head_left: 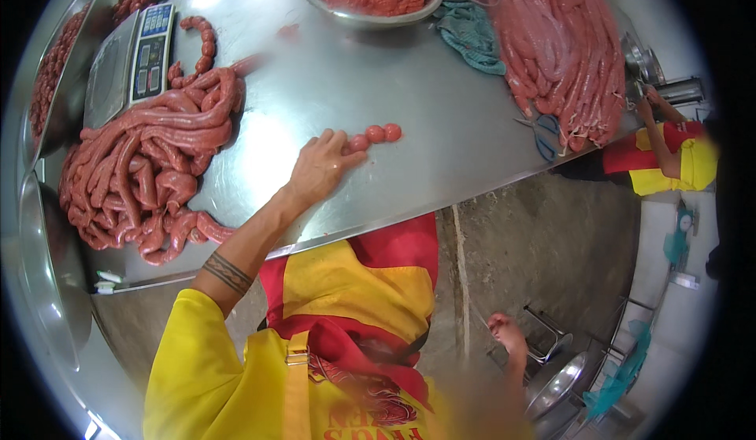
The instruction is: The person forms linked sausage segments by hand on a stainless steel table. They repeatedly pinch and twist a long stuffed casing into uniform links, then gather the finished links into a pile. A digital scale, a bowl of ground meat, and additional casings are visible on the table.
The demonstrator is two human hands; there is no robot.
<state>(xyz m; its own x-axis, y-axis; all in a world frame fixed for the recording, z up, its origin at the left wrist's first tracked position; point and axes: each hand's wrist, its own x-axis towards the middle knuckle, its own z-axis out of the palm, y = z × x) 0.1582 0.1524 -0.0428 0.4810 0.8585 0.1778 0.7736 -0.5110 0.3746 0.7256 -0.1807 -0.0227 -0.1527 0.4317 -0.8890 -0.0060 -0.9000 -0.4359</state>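
Note:
On the steel table (339, 85) lies a short chain of small round sausages (376, 133). My left hand (321, 164) is closed over its left end, fingers bent and thumb alongside; the other links show to the right of it. My right hand (506, 331) hangs beyond the table's near edge, low on the right, with its fingers curled. A thin pale line runs up and left from these fingers, too fine to name surely. Left of my left arm is a big heap of long filled sausage casings (150, 156).
A digital scale (152, 52) stands behind the heap, beside a linked sausage coil (206, 42). Far back sits a bowl of ground meat (433, 3). To the right are a teal cloth (470, 34), long casings (555, 46) and blue scissors (545, 136). A co-worker (669, 152) stands far right.

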